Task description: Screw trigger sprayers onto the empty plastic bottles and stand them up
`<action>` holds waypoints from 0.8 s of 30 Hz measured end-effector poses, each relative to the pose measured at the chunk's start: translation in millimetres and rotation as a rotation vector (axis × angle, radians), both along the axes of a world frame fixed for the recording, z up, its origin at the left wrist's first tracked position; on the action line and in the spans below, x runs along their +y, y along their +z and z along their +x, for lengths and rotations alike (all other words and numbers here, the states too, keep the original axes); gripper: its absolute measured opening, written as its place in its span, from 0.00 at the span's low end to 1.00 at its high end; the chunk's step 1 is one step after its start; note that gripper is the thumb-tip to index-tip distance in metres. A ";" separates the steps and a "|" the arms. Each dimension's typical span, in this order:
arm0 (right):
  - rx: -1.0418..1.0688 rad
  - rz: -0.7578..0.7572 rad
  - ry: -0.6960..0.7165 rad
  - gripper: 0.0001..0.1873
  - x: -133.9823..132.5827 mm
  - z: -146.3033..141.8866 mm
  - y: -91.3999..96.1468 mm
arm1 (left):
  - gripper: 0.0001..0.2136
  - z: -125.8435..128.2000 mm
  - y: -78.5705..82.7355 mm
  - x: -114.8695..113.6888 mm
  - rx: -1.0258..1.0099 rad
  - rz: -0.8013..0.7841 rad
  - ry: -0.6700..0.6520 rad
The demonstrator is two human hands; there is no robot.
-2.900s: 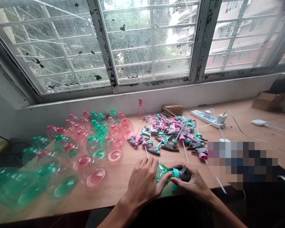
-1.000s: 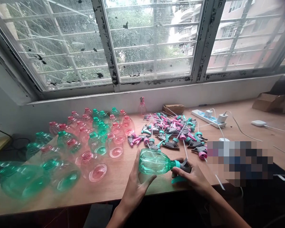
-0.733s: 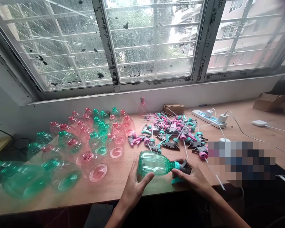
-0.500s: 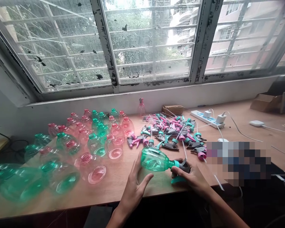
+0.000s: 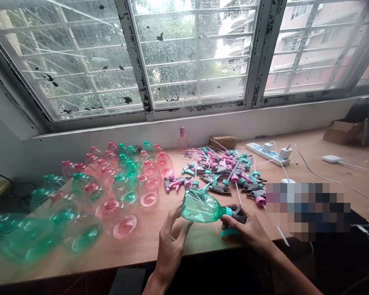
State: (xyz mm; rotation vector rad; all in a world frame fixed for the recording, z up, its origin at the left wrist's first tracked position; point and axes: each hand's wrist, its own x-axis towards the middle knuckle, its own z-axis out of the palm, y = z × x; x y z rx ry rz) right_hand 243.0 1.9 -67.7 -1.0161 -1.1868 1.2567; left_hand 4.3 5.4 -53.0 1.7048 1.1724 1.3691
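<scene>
We cradle a translucent green bottle [image 5: 201, 206] with our left hand [image 5: 172, 237], fingers loosely spread, while our right hand [image 5: 249, 229] clenches its grey trigger sprayer [image 5: 238, 214] above the wooden counter [image 5: 147, 241].

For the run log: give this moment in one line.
left hand: fingertips on green bottle base | right hand: grips trigger sprayer at its neck | bottle: sideways over desk | behind: sprayer pile, empty bottles

Green bottle [image 5: 201, 207], teal-and-black sprayer [image 5: 235, 216], pink and green bottles [image 5: 117, 184], tan table [image 5: 320, 151].
</scene>
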 end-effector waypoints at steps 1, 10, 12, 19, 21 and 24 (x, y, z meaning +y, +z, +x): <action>-0.007 0.010 0.006 0.20 -0.4 -0.3 -1.0 | 0.20 0.0 -0.8 -0.8 -0.017 -0.022 -0.025; -0.071 0.068 0.025 0.20 -2.7 -3.8 -3.0 | 0.18 1.6 4.6 1.5 -0.224 -0.155 -0.103; -0.043 0.047 0.011 0.20 -1.9 -2.4 -1.6 | 0.20 1.8 5.8 2.8 -0.151 -0.129 -0.126; 0.011 0.052 -0.042 0.19 -0.7 0.2 0.4 | 0.25 0.5 1.8 1.3 -0.019 -0.080 -0.089; -0.003 0.053 -0.016 0.20 -1.3 -1.4 0.7 | 0.30 0.0 2.2 0.7 -0.061 -0.126 -0.123; -0.040 0.061 0.023 0.20 -2.1 -3.6 0.7 | 0.31 -1.0 4.8 0.4 -0.176 -0.181 -0.156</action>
